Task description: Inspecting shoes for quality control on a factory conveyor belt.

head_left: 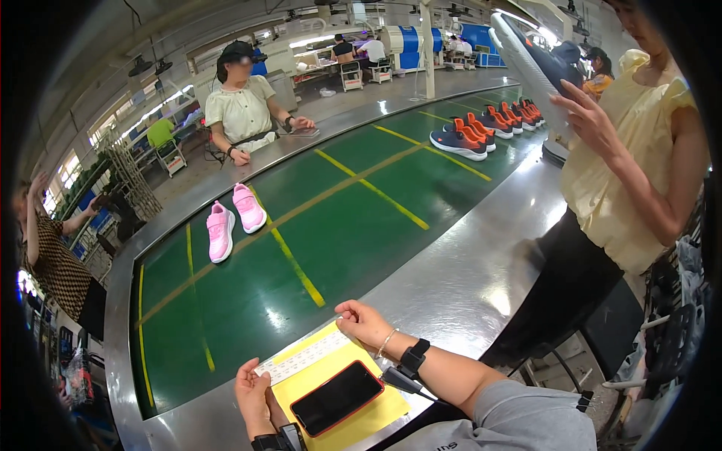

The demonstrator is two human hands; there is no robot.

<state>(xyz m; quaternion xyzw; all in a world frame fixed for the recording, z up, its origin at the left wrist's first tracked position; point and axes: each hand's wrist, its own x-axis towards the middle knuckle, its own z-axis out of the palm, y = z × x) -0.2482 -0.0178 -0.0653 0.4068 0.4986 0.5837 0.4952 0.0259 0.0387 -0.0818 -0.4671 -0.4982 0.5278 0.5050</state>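
Pointing bare L hand (253, 395) upward above black-banded L wrist (263, 429); pinching w/ L thumb & curled fingers. Slanting bare R forearm (451, 368) up-left fr. grey-fabric-sleeved upper arm (519, 412); reaching bare R hand (365, 325) farther fwd, also pinching.

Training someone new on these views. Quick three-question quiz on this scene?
1. True or false: the phone lies on the yellow sheet.
2. The pink shoes stand on: a) a chair; b) the green belt; c) the floor.
3. What white thing runs from the left hand to the right hand?

Key: 1 true; 2 b; 3 a strip with rows of dark marks.
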